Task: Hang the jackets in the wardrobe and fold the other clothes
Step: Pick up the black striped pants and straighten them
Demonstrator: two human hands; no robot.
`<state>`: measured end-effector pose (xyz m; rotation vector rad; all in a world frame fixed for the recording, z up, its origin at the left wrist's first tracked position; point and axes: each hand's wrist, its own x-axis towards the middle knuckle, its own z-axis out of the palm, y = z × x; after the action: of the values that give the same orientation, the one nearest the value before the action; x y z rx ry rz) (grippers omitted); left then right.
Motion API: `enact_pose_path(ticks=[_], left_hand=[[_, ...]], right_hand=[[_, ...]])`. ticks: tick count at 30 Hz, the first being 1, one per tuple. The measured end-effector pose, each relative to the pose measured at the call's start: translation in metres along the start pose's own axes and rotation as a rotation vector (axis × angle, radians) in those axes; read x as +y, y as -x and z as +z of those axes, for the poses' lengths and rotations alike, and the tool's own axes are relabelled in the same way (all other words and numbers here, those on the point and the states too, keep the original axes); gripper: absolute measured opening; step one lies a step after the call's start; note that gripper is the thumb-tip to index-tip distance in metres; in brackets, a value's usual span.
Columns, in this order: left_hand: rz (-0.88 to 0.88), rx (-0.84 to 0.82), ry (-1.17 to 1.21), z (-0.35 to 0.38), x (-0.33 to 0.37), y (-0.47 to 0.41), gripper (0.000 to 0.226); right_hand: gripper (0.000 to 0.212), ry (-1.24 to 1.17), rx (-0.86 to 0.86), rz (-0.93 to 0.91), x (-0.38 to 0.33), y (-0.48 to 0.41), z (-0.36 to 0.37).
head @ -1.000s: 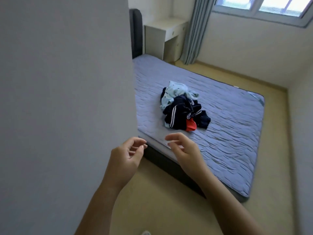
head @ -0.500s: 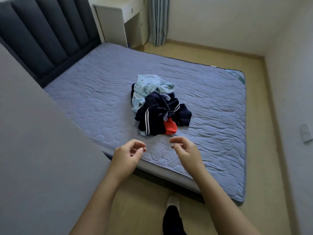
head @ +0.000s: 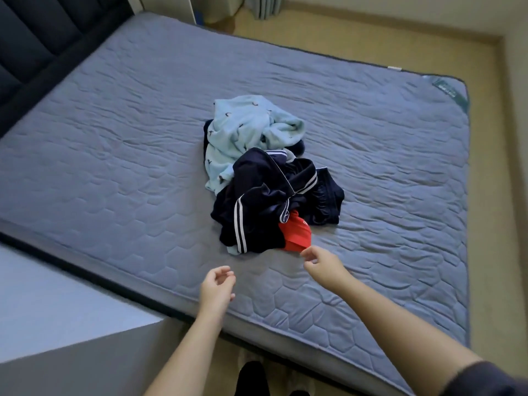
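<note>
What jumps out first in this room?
A heap of clothes lies in the middle of the mattress: pale blue garment behind, striped navy garment in front, red piece nearest. The left hand and right hand reach toward it, the right almost at the red piece.

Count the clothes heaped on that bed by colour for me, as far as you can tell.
light blue garment: 1
navy garments: at least 2 (one with white stripes, one plain), tangled, so the exact number is hidden
red garment: 1
Total: at least 4
</note>
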<state>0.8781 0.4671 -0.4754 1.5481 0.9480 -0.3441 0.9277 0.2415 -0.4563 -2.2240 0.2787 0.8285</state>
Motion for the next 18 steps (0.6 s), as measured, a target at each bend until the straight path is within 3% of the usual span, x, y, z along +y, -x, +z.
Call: enact_pose_path(ticks=[2, 5, 11, 13, 15, 16, 18], left_hand=[[-0.009, -0.028, -0.091, 0.018, -0.007, -0.045, 0.018], [0.122, -0.078, -0.252, 0.043, -0.002, -0.110, 0.034], [0.484, 0.044, -0.326, 0.084, 0.037, -0.215, 0.074], [0.558, 0.028, -0.394, 0.092, 0.046, -0.234, 0.066], [0.511, -0.019, -0.493, 0.098, 0.046, -0.248, 0.029], [0.461, -0.042, -0.515, 0.100, 0.042, -0.254, 0.021], [0.340, -0.133, -0.477, 0.099, 0.029, -0.256, 0.023]], right_hand=[[0.041, 0.053, -0.095, 0.036, 0.012, -0.040, 0.010], [0.057, 0.101, -0.154, 0.008, 0.020, -0.100, 0.028], [0.070, -0.040, 0.009, -0.026, 0.000, -0.204, 0.052], [0.074, -0.075, 0.072, -0.051, -0.008, -0.225, 0.054], [0.077, -0.144, 0.139, -0.035, -0.011, -0.243, 0.060], [0.078, -0.190, 0.185, -0.013, -0.013, -0.249, 0.063], [0.078, -0.323, 0.285, 0.063, -0.014, -0.259, 0.066]])
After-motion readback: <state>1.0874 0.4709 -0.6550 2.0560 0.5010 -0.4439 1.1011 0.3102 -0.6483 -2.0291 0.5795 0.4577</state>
